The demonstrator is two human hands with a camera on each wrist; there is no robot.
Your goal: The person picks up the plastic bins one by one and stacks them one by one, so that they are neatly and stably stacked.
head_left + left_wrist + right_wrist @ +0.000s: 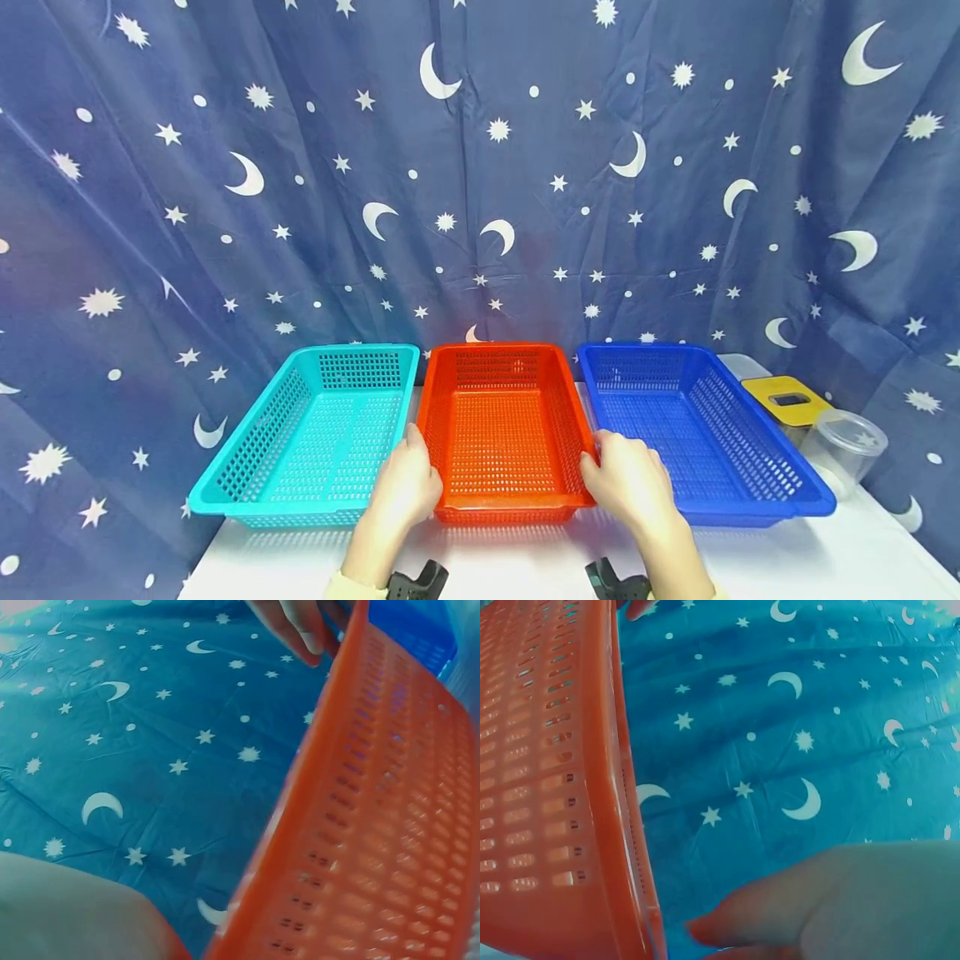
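In the head view a red-orange perforated plastic basket stands in the middle, with nothing inside it. My left hand grips its left side near the front corner. On the opposite side my right hand holds the rim, fingers curled at the edge. The left wrist view has the orange basket's meshed wall close up, with part of the left hand at lower left. In the right wrist view the right hand is beside the basket's rim; its fingertips are partly hidden.
A turquoise basket stands left of the orange one, a blue basket right. Beyond the blue one are a yellow-lidded container and a clear plastic jar. The white table backs onto a star-patterned curtain.
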